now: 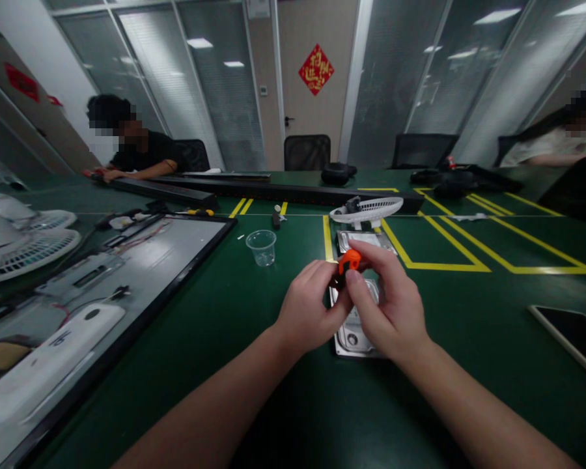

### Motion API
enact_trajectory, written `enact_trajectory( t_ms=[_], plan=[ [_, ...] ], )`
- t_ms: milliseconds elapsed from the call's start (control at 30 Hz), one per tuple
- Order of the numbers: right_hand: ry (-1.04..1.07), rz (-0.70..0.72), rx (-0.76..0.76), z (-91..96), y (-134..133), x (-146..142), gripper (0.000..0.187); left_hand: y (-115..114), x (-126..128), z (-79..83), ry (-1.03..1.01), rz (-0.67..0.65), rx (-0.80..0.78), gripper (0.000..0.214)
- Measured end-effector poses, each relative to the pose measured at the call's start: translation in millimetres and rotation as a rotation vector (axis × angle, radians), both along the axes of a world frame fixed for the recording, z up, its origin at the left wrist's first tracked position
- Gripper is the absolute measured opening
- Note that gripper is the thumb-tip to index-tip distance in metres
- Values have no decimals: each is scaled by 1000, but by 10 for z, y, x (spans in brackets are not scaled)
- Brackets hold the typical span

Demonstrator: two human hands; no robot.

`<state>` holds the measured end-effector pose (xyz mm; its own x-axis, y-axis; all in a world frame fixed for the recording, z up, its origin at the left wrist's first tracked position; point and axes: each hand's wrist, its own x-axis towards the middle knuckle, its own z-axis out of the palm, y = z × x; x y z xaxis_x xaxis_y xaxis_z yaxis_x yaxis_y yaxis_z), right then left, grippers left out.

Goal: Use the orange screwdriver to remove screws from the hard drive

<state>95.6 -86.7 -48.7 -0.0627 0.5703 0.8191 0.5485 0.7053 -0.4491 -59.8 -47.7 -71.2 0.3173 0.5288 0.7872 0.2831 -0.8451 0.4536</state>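
Above the table, my left hand [307, 303] and my right hand [393, 303] meet around a small orange and black object [350, 260]. Its kind cannot be made out. The right thumb and fingers pinch the orange part, while the curled fingers of the left hand close on its lower, dark side, mostly hidden. Beneath the hands lies a silver hard drive [354, 342], partly covered by them. A second hard drive [346, 240] lies just beyond, near a white round fan grille [371, 210].
A clear plastic cup [262, 247] stands left of my hands. Further left is a large opened panel [176, 254] bearing a white device [58, 355]. A phone [576, 339] lies at right. Long black bars [293, 190] cross the far side; two people sit beyond.
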Motion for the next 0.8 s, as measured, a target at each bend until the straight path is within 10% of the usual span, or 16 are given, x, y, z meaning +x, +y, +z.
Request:
enact_trajectory(
  t_ms=[800],
  plan=[
    [-20, -8, -10, 1, 5, 2, 41, -1, -3, -12, 12, -18, -16, 8]
  ],
)
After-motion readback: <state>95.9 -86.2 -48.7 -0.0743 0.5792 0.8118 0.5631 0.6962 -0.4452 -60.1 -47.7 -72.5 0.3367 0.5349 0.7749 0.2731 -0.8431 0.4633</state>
